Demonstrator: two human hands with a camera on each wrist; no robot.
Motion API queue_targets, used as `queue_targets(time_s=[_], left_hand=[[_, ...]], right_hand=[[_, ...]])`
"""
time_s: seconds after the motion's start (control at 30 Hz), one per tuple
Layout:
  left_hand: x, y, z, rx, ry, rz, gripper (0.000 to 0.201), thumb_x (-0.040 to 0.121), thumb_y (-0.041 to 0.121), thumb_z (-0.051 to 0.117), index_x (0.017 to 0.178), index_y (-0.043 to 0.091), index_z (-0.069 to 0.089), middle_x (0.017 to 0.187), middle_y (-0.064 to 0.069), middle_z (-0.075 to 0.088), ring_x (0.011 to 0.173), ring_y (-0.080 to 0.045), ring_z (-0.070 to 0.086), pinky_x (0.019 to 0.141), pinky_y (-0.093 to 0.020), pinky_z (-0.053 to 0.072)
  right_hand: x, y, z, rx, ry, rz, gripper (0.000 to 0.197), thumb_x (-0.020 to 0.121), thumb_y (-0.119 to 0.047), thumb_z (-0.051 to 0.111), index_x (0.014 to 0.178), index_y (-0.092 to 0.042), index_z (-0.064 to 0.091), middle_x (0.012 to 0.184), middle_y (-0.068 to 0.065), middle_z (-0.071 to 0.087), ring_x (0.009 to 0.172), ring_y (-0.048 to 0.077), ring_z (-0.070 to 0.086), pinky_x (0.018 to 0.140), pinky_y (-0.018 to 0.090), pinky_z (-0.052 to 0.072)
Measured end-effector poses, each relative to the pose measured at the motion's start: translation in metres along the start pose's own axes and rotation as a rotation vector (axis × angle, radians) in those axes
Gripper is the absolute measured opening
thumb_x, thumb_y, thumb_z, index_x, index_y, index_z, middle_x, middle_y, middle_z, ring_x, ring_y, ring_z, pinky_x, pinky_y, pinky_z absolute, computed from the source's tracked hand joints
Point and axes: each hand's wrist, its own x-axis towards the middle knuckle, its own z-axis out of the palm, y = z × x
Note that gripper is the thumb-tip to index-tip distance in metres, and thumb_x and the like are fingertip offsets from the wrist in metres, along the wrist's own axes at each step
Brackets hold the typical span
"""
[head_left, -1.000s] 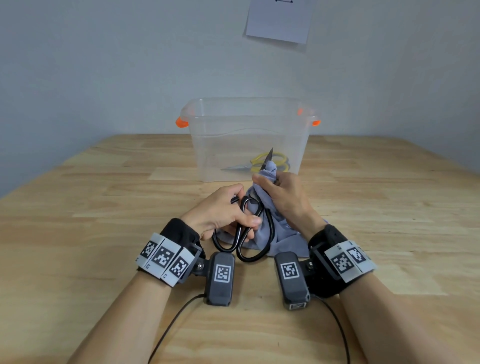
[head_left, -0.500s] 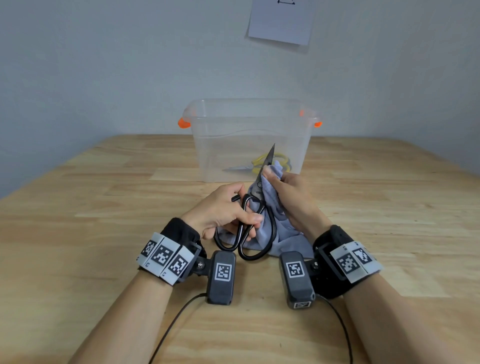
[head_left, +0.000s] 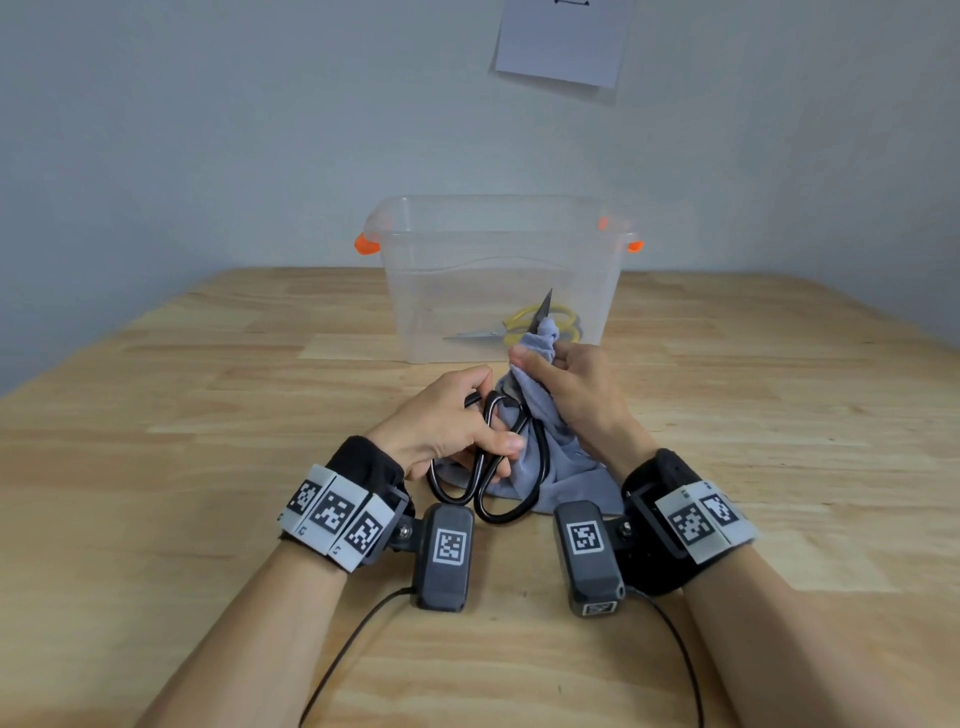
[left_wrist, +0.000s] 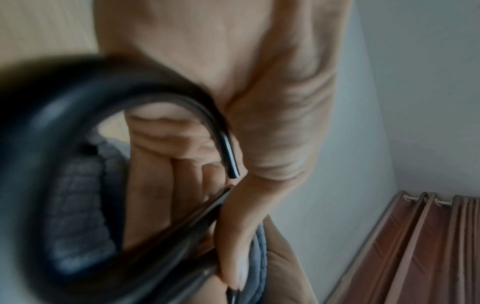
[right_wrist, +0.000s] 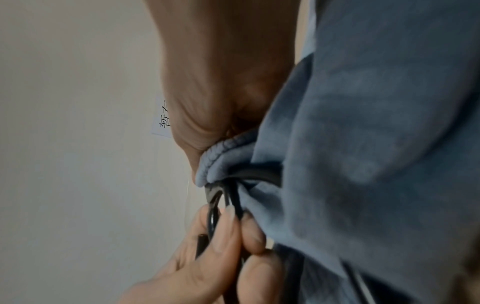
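Although little else on the table (head_left: 208, 415) differs from half a second ago, I see the grey cloth (head_left: 550, 447) has slid back up the black scissors (head_left: 543, 312) toward their tip, so I judge the wiping is mid-stroke. The right hand (head_left: 576, 384) pinches the cloth round the blades, while the left hand (head_left: 447, 421) clasps the handle loops just above the tabletop.

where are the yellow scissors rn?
Head view, centre: the yellow scissors lie inside the clear bin on the table, just behind the cloth the right hand holds.
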Motion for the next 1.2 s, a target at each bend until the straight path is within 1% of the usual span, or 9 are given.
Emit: queue_targets(time_s=[0.13,0.33,0.53,0.7,0.8,0.93,1.0,1.13,1.2], left_hand=[[-0.001,0.001,0.001,-0.012,-0.020,0.014,0.041,0.081,-0.012,0.070,0.082,0.012,0.036,0.064,-0.015,0.062,0.051,-0.024,0.065,0.045,-0.034,0.055],[-0.001,0.002,0.003,-0.022,-0.025,0.044,0.042,0.081,-0.014,0.068,0.085,0.012,0.036,0.062,-0.016,0.062,0.051,-0.025,0.064,0.045,-0.034,0.055],[-0.002,0.002,0.002,-0.035,-0.004,0.034,0.038,0.082,-0.011,0.069,0.082,0.011,0.038,0.066,-0.018,0.064,0.052,-0.027,0.064,0.044,-0.035,0.055],[-0.002,0.003,0.000,-0.058,0.026,0.020,0.036,0.082,-0.010,0.070,0.080,0.009,0.040,0.066,-0.017,0.065,0.050,-0.025,0.064,0.043,-0.033,0.054],[-0.002,0.002,0.000,-0.067,0.053,0.009,0.037,0.082,-0.010,0.070,0.079,0.010,0.040,0.066,-0.018,0.065,0.049,-0.025,0.064,0.043,-0.033,0.054],[-0.001,0.002,-0.001,-0.058,0.063,0.003,0.038,0.082,-0.009,0.071,0.081,0.010,0.039,0.069,-0.020,0.065,0.050,-0.026,0.064,0.044,-0.034,0.054],[0.000,0.001,0.000,-0.046,0.051,0.004,0.038,0.083,-0.009,0.070,0.083,0.011,0.038,0.067,-0.019,0.065,0.051,-0.028,0.064,0.046,-0.035,0.055],[0.000,0.000,0.001,-0.028,0.031,0.017,0.040,0.082,-0.013,0.068,0.084,0.012,0.037,0.062,-0.016,0.064,0.052,-0.028,0.064,0.045,-0.036,0.056],[0.000,-0.001,0.001,-0.027,0.035,0.023,0.041,0.082,-0.014,0.068,0.083,0.012,0.037,0.061,-0.014,0.062,0.052,-0.028,0.064,0.045,-0.036,0.056]], right_hand=[[-0.001,0.001,-0.001,-0.142,0.059,-0.080,0.063,0.091,-0.039,0.068,0.061,0.012,0.045,0.053,0.011,0.040,0.053,0.019,0.035,0.051,0.037,0.027],[0.001,0.000,-0.001,-0.232,0.168,-0.078,0.063,0.096,-0.037,0.062,0.044,-0.020,0.030,0.038,-0.011,0.025,0.040,0.009,0.023,0.043,0.026,0.019],[0.005,0.002,-0.002,-0.118,0.184,0.011,0.061,0.094,-0.048,0.059,0.048,-0.018,0.030,0.042,0.000,0.025,0.042,0.017,0.023,0.043,0.027,0.019],[0.003,0.001,-0.003,0.022,0.116,0.084,0.068,0.096,-0.057,0.048,0.052,-0.006,0.041,0.037,0.006,0.033,0.034,0.017,0.030,0.038,0.023,0.024],[0.001,-0.008,-0.004,0.072,0.032,0.090,0.064,0.101,-0.046,0.044,0.049,-0.009,0.043,0.034,0.003,0.036,0.031,0.013,0.032,0.036,0.022,0.024],[0.000,-0.008,-0.006,0.046,-0.081,0.113,0.029,0.095,-0.029,0.063,0.076,-0.007,0.061,0.051,-0.006,0.059,0.048,0.004,0.057,0.050,0.017,0.042],[-0.001,-0.008,-0.008,0.003,-0.108,0.108,0.029,0.090,-0.031,0.070,0.080,-0.004,0.065,0.058,-0.005,0.063,0.057,0.006,0.060,0.057,0.019,0.045],[-0.002,-0.013,-0.007,-0.188,-0.068,0.028,0.050,0.090,-0.028,0.071,0.051,-0.015,0.044,0.039,-0.013,0.038,0.039,0.002,0.034,0.044,0.015,0.028],[-0.001,-0.014,-0.006,-0.275,-0.033,-0.038,0.057,0.091,-0.030,0.070,0.049,-0.019,0.034,0.036,-0.013,0.029,0.039,0.005,0.026,0.043,0.017,0.022]])
